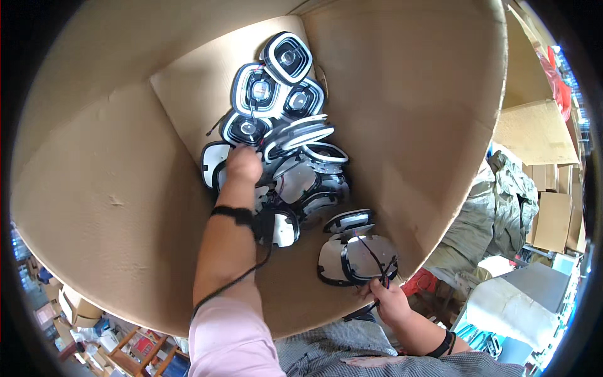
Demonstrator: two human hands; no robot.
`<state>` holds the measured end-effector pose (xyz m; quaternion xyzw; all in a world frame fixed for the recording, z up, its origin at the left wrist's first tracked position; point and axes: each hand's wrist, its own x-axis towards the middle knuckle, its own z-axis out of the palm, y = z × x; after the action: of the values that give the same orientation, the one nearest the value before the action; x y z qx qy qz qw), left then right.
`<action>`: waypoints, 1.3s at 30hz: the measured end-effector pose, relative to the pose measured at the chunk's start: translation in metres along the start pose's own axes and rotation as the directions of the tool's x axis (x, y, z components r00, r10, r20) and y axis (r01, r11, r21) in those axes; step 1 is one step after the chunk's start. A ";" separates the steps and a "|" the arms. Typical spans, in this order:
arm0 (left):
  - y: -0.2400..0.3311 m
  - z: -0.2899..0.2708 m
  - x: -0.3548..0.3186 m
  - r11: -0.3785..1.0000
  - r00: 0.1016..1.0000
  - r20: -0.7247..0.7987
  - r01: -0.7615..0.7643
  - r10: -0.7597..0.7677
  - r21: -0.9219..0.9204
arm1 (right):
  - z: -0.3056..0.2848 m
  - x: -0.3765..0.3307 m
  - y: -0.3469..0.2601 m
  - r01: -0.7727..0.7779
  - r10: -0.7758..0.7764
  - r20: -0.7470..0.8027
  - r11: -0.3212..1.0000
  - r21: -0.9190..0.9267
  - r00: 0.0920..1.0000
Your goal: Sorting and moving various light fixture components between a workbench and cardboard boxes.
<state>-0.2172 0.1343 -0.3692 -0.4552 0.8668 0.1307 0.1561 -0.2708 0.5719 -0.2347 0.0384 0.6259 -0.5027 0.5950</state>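
Observation:
A large cardboard box holds a pile of several rounded-square parts with black and white rims and thin wires. My left hand reaches deep into the box, fingers curled down onto a white-and-black part at the left of the pile. A black band and a thin cable run along that forearm. My right hand is at the box's near rim, pinching the wires and edge of a small stack of the same flat parts.
Outside the box on the right stand more cardboard boxes, grey-green sacks and a grey-topped table. At lower left, far below, are small boxes and a wooden frame.

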 end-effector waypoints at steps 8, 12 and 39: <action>0.035 -0.050 -0.156 0.964 0.929 -0.366 -0.052 -0.049 -0.260 | 0.014 -0.004 -0.020 -0.106 0.090 0.088 0.974 0.200 0.992; 0.070 -0.068 -0.224 0.883 0.983 -0.170 -0.026 -0.061 -0.468 | 0.032 -0.008 -0.031 -0.200 0.184 0.118 0.969 0.147 0.976; 0.019 0.011 -0.167 0.931 0.969 -0.132 0.156 -0.210 -0.331 | 0.033 -0.023 -0.017 -0.116 0.121 -0.005 0.958 0.264 0.993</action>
<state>-0.1416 0.2732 -0.3128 -0.5626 0.7979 0.2154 0.0200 -0.2520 0.5537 -0.1992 0.1598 0.5564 -0.5444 0.6070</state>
